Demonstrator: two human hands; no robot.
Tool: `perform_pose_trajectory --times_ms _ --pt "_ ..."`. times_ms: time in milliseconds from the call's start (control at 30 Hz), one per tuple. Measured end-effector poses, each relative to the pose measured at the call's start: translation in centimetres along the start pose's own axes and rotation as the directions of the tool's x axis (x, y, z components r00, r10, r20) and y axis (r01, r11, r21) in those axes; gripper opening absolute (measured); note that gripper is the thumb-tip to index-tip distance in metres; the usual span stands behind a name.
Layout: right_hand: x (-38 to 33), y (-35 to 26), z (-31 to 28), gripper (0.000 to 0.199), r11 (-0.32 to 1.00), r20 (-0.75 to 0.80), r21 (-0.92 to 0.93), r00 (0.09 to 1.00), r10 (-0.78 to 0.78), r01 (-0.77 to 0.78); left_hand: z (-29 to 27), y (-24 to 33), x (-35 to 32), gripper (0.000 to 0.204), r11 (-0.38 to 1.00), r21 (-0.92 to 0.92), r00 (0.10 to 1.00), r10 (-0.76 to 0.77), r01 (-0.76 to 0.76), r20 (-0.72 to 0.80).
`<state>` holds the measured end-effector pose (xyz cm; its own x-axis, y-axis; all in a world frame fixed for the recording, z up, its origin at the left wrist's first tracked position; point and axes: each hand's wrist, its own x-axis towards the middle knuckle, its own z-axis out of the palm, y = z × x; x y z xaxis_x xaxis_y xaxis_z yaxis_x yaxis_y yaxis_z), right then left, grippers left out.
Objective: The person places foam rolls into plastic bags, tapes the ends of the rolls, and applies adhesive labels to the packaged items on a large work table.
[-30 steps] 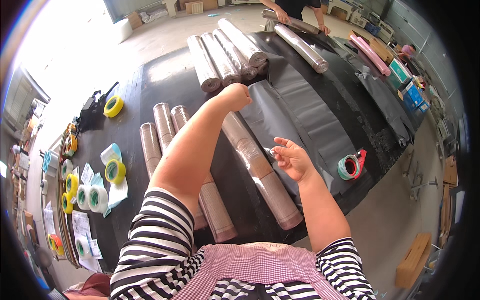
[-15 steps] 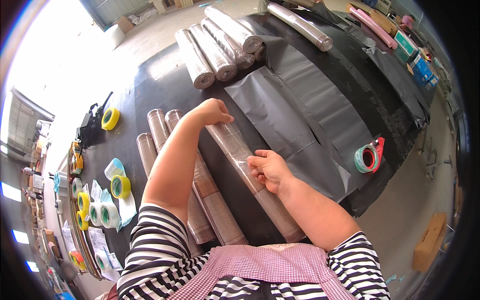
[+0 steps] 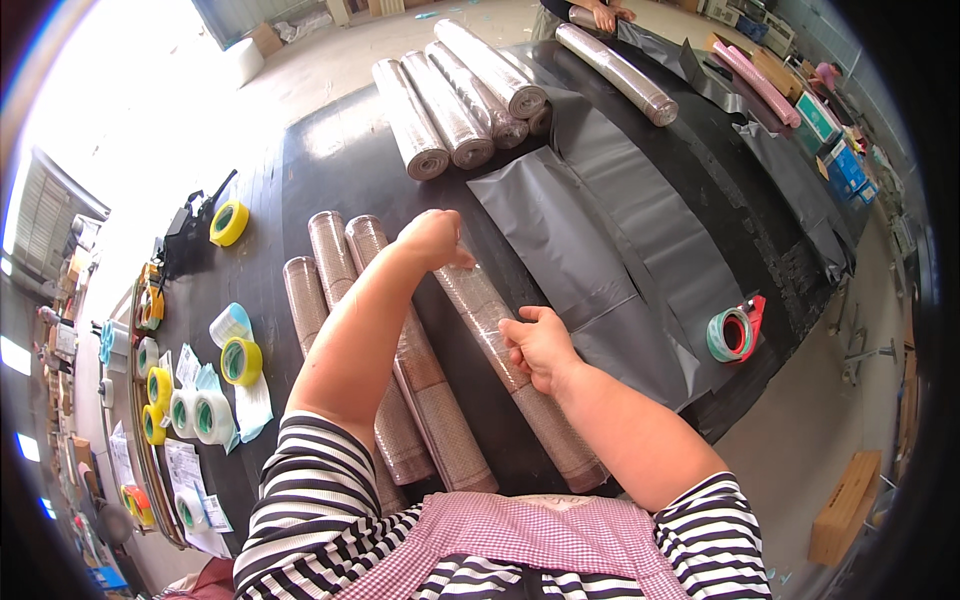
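Observation:
A brown mesh-patterned roll (image 3: 490,330) in glossy clear film lies lengthwise before me on the black tabletop. Over its far end my left hand (image 3: 432,240) is bent downward with fingers drawn together; what they grip, if anything, is hidden. My right hand (image 3: 542,350) rests at the roll's right side around mid-length. Its fingers are curled in toward the film, and I cannot make out what is in them. Left of this roll are several similar wrapped rolls (image 3: 425,375), partly covered by my left forearm.
Several wrapped rolls (image 3: 410,120) are grouped at the far side, near another single roll (image 3: 620,75). Grey plastic sheeting (image 3: 570,250) spreads to the right, beside a red tape dispenser (image 3: 738,330). Tape rolls (image 3: 240,360) stand at left. Another person's hands (image 3: 605,15) show at the back.
My left hand has shifted slightly nearer along the roll, its fingers pointing lower. The right hand stays at mid-roll, its index finger a bit more raised. The view has moved a little.

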<state>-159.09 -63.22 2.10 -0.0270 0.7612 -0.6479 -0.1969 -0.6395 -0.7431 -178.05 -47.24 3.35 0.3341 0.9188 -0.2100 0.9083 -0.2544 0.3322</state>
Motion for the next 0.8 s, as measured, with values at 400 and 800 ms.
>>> perform_pose_trajectory --times_ms 400,800 --pt "-1.3 1.1 -0.6 0.081 0.986 0.087 0.163 0.995 -0.046 0.031 -1.9 -1.3 -1.1 0.082 0.964 0.144 0.975 -0.215 0.221 -0.059" --pt "-0.8 1.5 -1.1 0.074 0.964 0.125 0.259 0.987 -0.097 0.062 4.4 -3.5 -2.1 0.042 0.918 0.131 0.908 0.392 -0.375 -0.147"
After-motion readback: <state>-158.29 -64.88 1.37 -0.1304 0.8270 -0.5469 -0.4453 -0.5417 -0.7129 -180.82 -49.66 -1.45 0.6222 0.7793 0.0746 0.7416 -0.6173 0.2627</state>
